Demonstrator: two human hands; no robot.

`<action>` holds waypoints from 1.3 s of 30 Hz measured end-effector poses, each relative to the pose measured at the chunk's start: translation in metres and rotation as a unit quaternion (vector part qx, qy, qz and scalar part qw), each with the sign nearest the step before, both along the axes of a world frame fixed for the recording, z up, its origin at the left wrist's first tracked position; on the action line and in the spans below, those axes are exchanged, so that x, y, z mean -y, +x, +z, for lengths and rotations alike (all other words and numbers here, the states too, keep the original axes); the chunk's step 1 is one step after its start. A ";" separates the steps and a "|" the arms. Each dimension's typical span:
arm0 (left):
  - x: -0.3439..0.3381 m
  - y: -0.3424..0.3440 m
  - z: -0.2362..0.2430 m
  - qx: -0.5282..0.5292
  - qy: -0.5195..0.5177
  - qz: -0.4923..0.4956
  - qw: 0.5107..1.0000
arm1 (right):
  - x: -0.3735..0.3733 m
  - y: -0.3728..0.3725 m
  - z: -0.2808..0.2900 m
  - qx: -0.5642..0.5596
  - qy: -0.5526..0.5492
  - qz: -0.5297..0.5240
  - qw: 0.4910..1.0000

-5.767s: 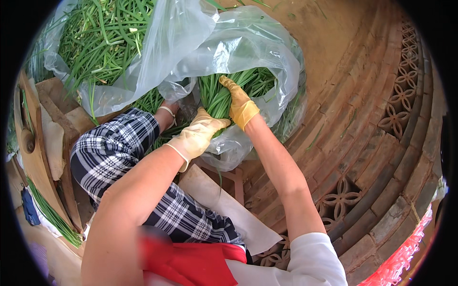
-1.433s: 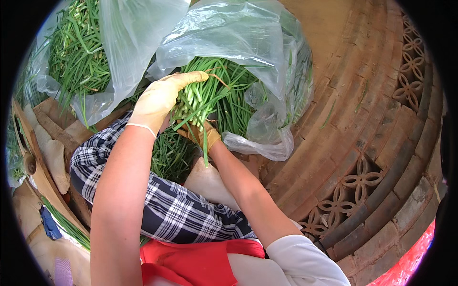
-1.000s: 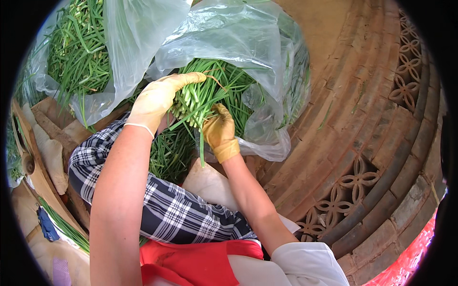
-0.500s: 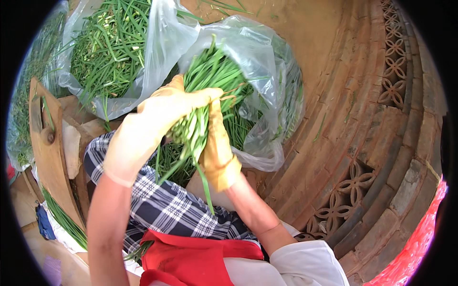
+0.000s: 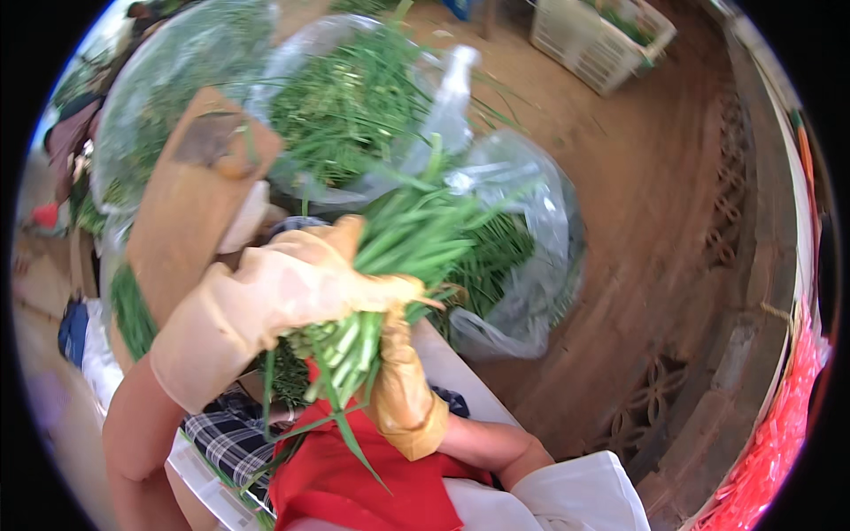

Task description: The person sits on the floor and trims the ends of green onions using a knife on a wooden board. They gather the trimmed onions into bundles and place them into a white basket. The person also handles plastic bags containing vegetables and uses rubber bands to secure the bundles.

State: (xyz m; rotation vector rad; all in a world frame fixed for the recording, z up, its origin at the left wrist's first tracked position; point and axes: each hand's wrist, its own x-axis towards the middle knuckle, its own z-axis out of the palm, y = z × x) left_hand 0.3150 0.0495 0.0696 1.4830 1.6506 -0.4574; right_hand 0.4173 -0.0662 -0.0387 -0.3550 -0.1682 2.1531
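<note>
Together, the pale-gloved left hand (image 5: pixel 297 285) and yellow-gloved right hand (image 5: pixel 400 380) clasp a long-leaved green bunch (image 5: pixel 414 237) between them; brown floor (image 5: pixel 553 128) and curved brickwork (image 5: pixel 735 372) lie rightward.

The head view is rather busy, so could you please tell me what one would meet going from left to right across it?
Going by their middles: blue item near the left edge → wooden board → gloved left hand → gloved right hand → pale crate at the top → pinkish-red plastic strands.
</note>
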 end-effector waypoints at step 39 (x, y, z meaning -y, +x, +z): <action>0.186 -0.189 -0.191 0.796 0.201 0.497 0.279 | -0.002 -0.190 -0.004 0.660 0.652 0.118 0.355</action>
